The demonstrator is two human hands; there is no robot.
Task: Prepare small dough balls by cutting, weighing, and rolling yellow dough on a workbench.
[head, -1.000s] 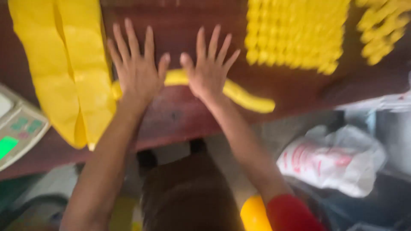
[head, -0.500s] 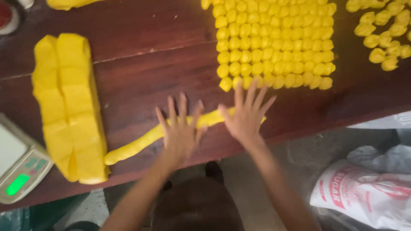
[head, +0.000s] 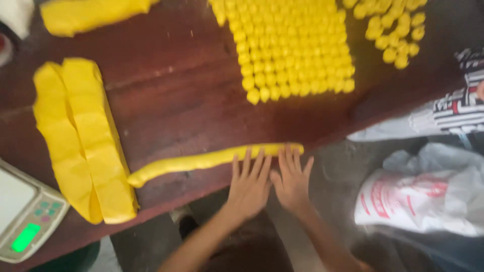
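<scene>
A long yellow dough rope [head: 201, 162] lies along the near edge of the dark wooden table [head: 176, 106]. My left hand [head: 248, 186] and my right hand [head: 291, 182] are flat, fingers spread, side by side at the table's edge. Their fingertips touch the rope's right part, while the palms hang off the edge. Neither hand grips anything.
Two thick yellow dough slabs [head: 80, 136] lie at the left. Rows of several small yellow dough balls [head: 292, 45] fill the far middle, more loose balls [head: 393, 30] at far right. A digital scale [head: 25, 216] sits at lower left. A white plastic bag [head: 423, 196] lies below right.
Both hands have drawn back toward me to the table's near edge, and the rope has rolled with them. The rope looks longer and thinner than one second ago.
</scene>
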